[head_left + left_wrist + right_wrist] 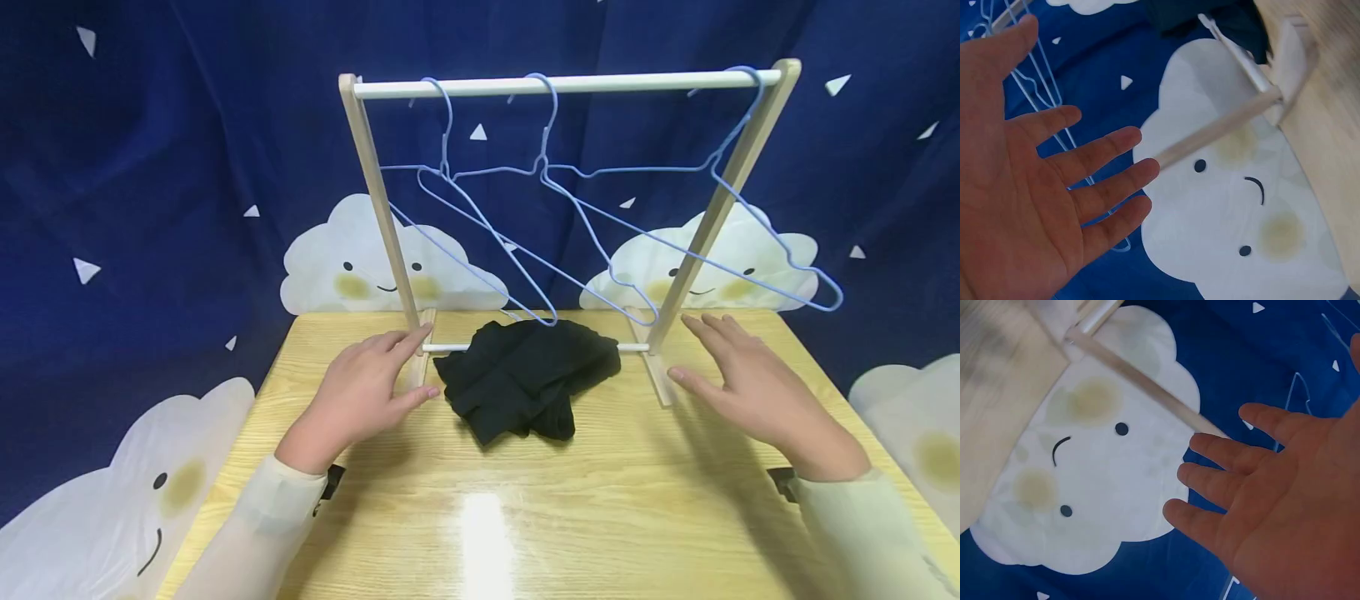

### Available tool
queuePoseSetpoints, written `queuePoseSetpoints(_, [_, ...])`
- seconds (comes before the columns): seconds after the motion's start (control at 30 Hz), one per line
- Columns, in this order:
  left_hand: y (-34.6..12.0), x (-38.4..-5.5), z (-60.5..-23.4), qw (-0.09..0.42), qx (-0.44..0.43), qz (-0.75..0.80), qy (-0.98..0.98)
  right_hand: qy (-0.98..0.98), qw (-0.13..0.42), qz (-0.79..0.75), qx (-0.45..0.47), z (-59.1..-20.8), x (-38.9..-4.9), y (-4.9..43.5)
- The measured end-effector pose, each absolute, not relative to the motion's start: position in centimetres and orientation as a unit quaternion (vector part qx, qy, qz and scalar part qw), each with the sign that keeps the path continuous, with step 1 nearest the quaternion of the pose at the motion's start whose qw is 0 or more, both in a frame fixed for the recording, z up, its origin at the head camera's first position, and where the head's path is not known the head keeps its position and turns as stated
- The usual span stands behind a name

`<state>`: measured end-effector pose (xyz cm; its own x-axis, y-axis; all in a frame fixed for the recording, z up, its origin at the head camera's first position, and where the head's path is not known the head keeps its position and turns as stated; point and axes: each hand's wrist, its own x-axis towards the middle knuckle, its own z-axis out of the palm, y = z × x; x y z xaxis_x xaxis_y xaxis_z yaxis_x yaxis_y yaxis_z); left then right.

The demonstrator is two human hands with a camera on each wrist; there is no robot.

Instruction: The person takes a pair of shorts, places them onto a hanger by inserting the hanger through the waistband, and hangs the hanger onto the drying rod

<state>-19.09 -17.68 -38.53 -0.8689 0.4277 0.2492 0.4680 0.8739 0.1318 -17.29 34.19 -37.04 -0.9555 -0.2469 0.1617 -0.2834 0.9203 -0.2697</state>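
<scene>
A crumpled black cloth (525,375) lies on the table under a small wooden clothes rack (570,84), over part of its low white bar. Three blue wire hangers hang from the top rail: a left hanger (487,221), a middle hanger (585,208) and a right hanger (757,208) by the right post. My left hand (367,392) is held over the table near the rack's left foot, fingers extended and holding nothing. On the other side my right hand (757,392) hovers beside the right foot, its fingers spread and palm bare in the right wrist view.
The wooden table (525,517) has its back edge close behind the rack. Behind it hangs a dark blue curtain (187,167) printed with white clouds and small triangles. The right hanger's end sticks out past the right post toward the front.
</scene>
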Motion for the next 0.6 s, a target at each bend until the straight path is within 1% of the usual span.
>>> queuePoseSetpoints(0.13, [-16.6, -19.3, -37.8, 0.108, -0.241, -0.094, -0.960, -0.974, 0.060, 0.163, 0.148, -36.5, -17.4, 33.3])
queuePoseSetpoints(0.33, [-14.1, -19.9, -37.6, 0.079, -0.255, -0.081, -0.960, -0.971, 0.071, 0.160, 0.163, -36.1, -17.1, 32.0])
queuePoseSetpoints(0.6, [-10.9, -20.9, -38.8, 0.085, -0.293, -0.077, -0.949, -0.971, 0.070, 0.153, 0.173, -35.7, -17.1, 30.1])
